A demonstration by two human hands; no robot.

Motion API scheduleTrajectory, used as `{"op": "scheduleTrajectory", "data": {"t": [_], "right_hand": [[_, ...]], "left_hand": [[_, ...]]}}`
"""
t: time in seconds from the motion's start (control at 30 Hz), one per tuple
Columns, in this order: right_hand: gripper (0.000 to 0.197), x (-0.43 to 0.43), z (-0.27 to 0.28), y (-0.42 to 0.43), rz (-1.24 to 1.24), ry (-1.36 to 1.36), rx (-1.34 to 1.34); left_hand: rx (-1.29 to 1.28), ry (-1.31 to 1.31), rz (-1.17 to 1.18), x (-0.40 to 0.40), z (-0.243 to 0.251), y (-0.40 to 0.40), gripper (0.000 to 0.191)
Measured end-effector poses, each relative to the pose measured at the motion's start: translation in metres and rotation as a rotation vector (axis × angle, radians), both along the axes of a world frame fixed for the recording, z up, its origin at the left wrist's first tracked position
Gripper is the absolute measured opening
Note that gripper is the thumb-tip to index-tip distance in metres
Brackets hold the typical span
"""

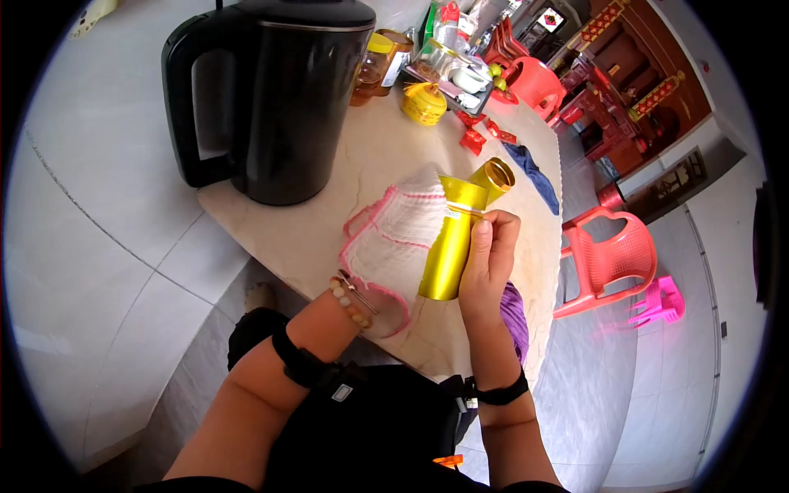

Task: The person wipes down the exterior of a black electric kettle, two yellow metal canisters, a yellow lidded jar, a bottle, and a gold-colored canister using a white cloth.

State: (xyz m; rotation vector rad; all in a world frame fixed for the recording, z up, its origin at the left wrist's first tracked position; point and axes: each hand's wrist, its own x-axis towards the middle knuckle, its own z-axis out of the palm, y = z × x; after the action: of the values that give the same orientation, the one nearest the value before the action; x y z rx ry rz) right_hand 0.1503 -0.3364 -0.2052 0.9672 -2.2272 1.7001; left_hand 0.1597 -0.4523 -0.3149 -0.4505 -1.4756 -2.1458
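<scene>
A shiny yellow-gold metal canister (pixel 449 256) is held at its right side by my right hand (pixel 492 259), thumb in front near the upper rim. A white gauze cloth with pink edging (pixel 394 237) covers my left hand, whose fingers are hidden beneath it; only the wrist, with beads and a bangle, shows. The cloth lies against the canister's left side. Just behind the canister's top is a smaller gold cylinder (pixel 498 175), perhaps its lid, with its round end facing up. Part of a purple cloth (pixel 514 320) shows beside my right forearm.
A large black kettle or jug (pixel 296 111) stands at the table's left. Farther back are a yellow lidded pot (pixel 424 103), a honey-coloured jar (pixel 372 68), a tray (pixel 481 101) with dishes, red wrappers (pixel 473 140) and a blue cloth (pixel 535 175). A red plastic chair (pixel 610 256) stands right of the table.
</scene>
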Motion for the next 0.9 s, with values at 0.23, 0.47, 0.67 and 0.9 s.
{"op": "scheduleTrajectory", "data": {"t": [0.23,0.47,0.67,0.9], "right_hand": [[0.051,0.009,0.011,-0.007,0.192,-0.187,-0.147],[0.045,0.003,-0.005,-0.013,0.003,0.047,0.050],[0.036,-0.020,-0.005,0.002,-0.016,0.289,0.052],[0.030,-0.025,0.007,-0.007,0.168,-0.126,-0.224]], "left_hand": [[0.888,0.012,-0.761,0.023,0.035,-0.019,0.043],[0.277,0.022,-0.165,0.009,0.028,0.020,0.043],[-0.106,0.008,0.010,0.026,0.049,-0.001,0.045],[0.478,-0.596,-0.164,0.022,0.090,-0.012,0.049]]}}
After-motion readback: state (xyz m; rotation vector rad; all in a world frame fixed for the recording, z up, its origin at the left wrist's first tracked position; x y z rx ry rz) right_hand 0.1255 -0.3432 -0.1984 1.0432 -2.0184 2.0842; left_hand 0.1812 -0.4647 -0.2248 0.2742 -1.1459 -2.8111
